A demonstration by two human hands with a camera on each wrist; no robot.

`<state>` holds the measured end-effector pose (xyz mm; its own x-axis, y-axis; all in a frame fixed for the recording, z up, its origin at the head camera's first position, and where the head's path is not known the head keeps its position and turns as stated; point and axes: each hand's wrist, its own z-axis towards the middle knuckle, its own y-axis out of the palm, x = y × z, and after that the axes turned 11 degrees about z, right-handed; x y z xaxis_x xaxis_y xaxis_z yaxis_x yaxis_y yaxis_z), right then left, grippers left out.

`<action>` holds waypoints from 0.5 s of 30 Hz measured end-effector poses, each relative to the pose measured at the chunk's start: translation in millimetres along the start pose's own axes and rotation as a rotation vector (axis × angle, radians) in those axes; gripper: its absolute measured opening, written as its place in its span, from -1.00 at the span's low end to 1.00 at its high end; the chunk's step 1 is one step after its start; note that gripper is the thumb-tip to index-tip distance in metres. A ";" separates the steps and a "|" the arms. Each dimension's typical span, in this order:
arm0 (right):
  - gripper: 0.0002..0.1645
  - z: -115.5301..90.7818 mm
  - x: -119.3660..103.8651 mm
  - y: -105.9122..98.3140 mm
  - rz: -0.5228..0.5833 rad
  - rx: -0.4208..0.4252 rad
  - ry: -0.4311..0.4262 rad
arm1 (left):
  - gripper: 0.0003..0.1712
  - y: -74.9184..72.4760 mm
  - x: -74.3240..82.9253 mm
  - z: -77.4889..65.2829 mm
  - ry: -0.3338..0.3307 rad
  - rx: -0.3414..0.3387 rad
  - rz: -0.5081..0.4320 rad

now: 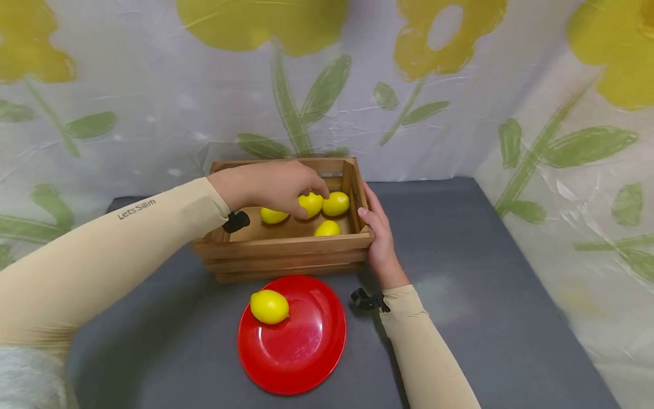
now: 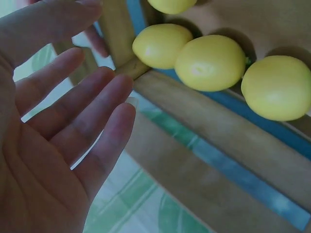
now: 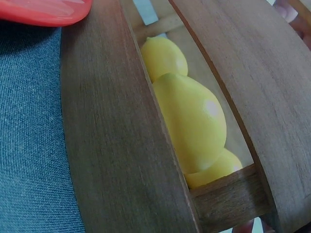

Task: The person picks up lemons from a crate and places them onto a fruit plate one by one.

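Several yellow lemons lie in a slatted wooden crate. My left hand reaches over the crate's back side, its fingers loosely bent above the lemons. In the left wrist view the palm is bare and the fingers stand apart from the nearest lemon. At the crate's right end my right hand grips the wall, thumb at the top edge. The right wrist view looks through a gap between slats at more of the lemons.
In front of the crate a red plate carries one lemon at its upper left. The grey-blue tabletop meets a flower-printed curtain behind the crate and on the right.
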<state>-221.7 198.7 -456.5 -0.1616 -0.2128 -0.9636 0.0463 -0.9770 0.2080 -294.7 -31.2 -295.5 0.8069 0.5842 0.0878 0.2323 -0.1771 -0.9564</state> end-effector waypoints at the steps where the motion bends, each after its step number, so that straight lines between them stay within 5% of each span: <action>1: -0.22 -0.4 -0.4 0.6 -0.002 -0.003 0.002 | -0.39 1.8 0.1 3.2 0.002 -0.012 -0.007; 15: -0.24 -4.7 -5.5 8.8 0.010 -0.014 -0.004 | -0.33 20.7 6.5 36.9 0.095 -0.113 0.015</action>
<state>-215.8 191.3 -450.1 -0.1654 -0.2226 -0.9608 0.0618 -0.9746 0.2152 -304.6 -1.8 -325.0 0.8570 0.5046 0.1048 0.2754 -0.2765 -0.9207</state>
